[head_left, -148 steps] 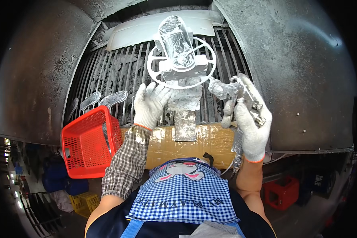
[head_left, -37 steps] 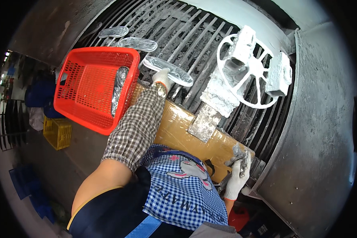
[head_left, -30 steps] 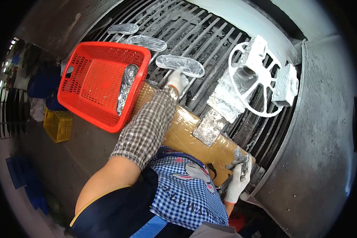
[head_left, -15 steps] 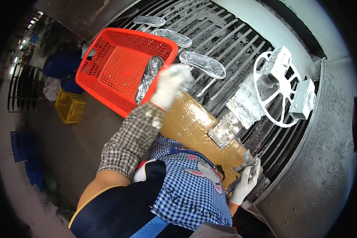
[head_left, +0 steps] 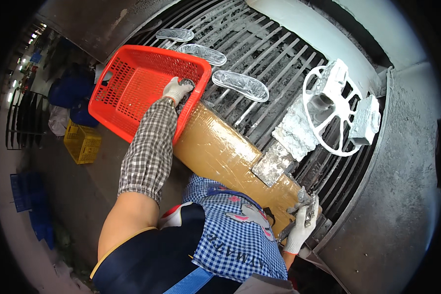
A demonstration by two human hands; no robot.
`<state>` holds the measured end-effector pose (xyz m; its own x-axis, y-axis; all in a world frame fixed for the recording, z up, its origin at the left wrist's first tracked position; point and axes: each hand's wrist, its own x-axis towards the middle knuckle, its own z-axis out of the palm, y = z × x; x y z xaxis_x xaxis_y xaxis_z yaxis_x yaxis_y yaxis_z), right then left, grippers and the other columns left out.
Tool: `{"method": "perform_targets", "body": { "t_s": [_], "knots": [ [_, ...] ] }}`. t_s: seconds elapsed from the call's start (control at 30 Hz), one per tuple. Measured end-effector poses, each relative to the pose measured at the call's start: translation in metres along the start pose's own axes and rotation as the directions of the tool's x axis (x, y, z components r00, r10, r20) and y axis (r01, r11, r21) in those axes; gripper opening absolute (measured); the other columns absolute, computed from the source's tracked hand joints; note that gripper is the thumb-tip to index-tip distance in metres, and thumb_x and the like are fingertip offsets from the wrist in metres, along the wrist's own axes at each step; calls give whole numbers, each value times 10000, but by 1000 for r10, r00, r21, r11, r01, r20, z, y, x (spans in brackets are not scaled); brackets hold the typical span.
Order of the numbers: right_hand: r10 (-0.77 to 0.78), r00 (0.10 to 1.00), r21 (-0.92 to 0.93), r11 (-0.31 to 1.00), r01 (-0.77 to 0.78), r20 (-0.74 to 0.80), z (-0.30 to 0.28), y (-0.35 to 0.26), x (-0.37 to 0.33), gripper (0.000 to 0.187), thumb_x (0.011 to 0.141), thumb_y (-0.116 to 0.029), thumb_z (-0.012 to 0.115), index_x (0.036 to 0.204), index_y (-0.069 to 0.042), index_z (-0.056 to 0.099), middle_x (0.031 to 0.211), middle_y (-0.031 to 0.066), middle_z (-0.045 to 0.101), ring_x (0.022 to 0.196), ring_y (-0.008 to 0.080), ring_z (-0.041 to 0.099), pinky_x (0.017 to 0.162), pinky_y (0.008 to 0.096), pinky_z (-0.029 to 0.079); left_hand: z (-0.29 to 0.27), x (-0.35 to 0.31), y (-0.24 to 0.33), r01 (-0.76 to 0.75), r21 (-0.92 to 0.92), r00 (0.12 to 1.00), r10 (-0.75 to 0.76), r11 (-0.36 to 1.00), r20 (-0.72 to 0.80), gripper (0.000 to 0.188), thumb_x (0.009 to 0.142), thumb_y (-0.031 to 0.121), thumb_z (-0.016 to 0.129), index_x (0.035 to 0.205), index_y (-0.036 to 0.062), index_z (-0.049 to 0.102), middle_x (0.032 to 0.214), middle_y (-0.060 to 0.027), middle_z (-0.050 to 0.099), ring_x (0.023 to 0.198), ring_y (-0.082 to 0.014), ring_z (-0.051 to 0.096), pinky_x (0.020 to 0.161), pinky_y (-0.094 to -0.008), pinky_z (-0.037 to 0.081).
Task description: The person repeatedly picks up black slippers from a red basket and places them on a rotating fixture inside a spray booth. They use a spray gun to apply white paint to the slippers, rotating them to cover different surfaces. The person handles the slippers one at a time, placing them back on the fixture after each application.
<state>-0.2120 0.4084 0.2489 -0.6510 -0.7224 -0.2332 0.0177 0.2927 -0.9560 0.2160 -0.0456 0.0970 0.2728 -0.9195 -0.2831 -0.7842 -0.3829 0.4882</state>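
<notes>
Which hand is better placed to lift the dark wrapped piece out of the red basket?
Probably the left hand: it reaches inside the red basket, at the dark wrapped piece. The right hand, away at the other end of the shiny brown ledge, is occupied with a spray gun.

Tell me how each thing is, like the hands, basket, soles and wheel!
Red basket, holding a dark wrapped piece
Left hand, gloved, touching the piece
Right hand, gloved, closed on the spray gun
Spray gun, smeared grey
Three soles, plastic-wrapped, lying apart
Spoked wheel, coated white
</notes>
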Motion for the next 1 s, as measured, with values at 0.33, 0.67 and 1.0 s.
{"method": "perform_targets", "body": {
  "t_s": [0.33, 0.67, 1.0],
  "knots": [
    [62, 998, -50, 997, -61, 4, 5, -3, 5, 639, 1086, -205, 645, 1652, 12, 439, 1128, 89, 699, 883, 162, 680, 855, 324, 553, -11, 1, 9, -296, 152, 955, 290, 943, 59, 539, 816, 333, 863, 1271, 65, 757, 1224, -213, 775, 1167, -379, 735, 1018, -485, 557],
    [82, 997, -82, 993, -82, 3, -6, 0, 10, 630, 1083, -202, 644, 1648, 1, 451, 1268, 116, 692, 1049, 158, 667, 948, 325, 542, -66, -36, 54, -417, 167, 896, 374, 893, 238, 405, 843, 242, 793, 1213, 77, 772, 1194, -199, 772, 1165, -361, 737, 1023, -459, 566],
    [-8, 993, -86, 996, -2, -118, -35, 37, 19, 611, 1070, -182, 654, 1611, 48, 485, 1445, 139, 629, 1167, 203, 651, 1016, 330, 527, -270, -139, 114, -560, -327, 791, 373, 761, -486, 660, 972, 67, 729, 1601, 51, 529, 1313, -150, 727, 748, -122, 729, 536, -218, 553]
  ]
}}
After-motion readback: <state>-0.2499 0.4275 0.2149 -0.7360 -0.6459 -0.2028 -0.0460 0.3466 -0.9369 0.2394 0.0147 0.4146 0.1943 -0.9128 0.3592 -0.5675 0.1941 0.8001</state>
